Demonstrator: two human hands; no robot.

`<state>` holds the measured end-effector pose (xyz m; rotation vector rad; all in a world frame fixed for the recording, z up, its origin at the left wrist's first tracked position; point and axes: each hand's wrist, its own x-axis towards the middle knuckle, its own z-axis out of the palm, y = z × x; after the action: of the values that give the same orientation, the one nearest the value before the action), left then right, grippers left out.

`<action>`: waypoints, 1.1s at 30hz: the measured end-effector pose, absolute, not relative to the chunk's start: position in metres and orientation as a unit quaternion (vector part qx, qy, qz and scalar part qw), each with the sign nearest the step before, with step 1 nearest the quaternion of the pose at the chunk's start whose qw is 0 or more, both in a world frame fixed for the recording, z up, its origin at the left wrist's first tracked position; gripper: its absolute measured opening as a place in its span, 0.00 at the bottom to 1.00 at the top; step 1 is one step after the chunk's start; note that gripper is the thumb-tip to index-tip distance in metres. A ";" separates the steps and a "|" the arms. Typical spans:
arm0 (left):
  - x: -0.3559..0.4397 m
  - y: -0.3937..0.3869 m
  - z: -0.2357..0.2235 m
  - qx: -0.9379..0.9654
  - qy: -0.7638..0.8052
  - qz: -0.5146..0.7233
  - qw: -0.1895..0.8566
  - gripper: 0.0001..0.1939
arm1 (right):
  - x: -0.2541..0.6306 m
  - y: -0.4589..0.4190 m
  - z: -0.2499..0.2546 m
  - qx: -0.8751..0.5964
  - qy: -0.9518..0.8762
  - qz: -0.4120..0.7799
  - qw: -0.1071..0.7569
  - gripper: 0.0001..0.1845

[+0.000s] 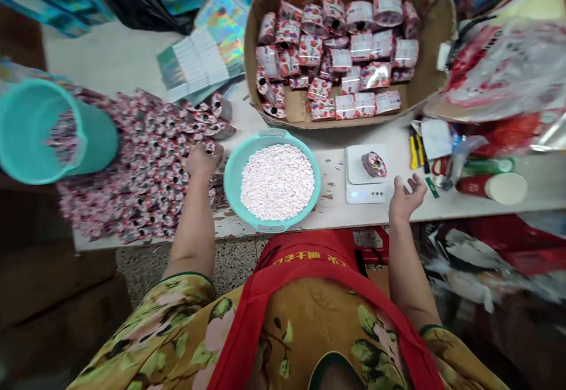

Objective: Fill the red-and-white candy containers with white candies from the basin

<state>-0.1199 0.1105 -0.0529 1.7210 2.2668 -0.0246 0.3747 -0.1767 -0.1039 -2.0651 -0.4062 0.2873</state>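
My left hand [203, 161] reaches into a heap of small red-and-pink printed packets [150, 160], its fingers closed around one packet [209, 148] at the heap's right edge. A turquoise basin [229, 187] full of small white pellets [277, 182] stands just right of that hand. On a white digital scale [366, 194] lies a single printed packet [374, 165]. My right hand [405, 199] is held open beside the scale, palm up with fingers apart and nothing in it.
A cardboard box [349, 120] behind the basin holds many filled packets. A turquoise bucket [95, 136] lies tipped at the left. Cutters [416, 149], a red cup [473, 185] and plastic bags [508, 72] crowd the right. Holographic sheets [198, 63] lie at the back left.
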 end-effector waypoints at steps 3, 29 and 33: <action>-0.136 0.109 -0.083 0.600 0.783 0.003 0.166 0.32 | 0.380 -0.207 -0.103 -0.861 -0.125 0.110 0.480 0.29; 0.134 0.003 -0.047 0.878 0.412 0.062 0.234 0.20 | 0.363 -0.224 -0.117 -0.828 -0.108 0.166 0.524 0.24; 0.229 -0.019 -0.056 0.964 0.179 0.008 0.197 0.24 | 0.376 -0.191 -0.101 -0.825 -0.149 0.124 0.530 0.23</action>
<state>0.2286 -0.0189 -0.0564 2.6988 0.5006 0.0211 0.3761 -0.1907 -0.1014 -1.9697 -0.3566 0.2954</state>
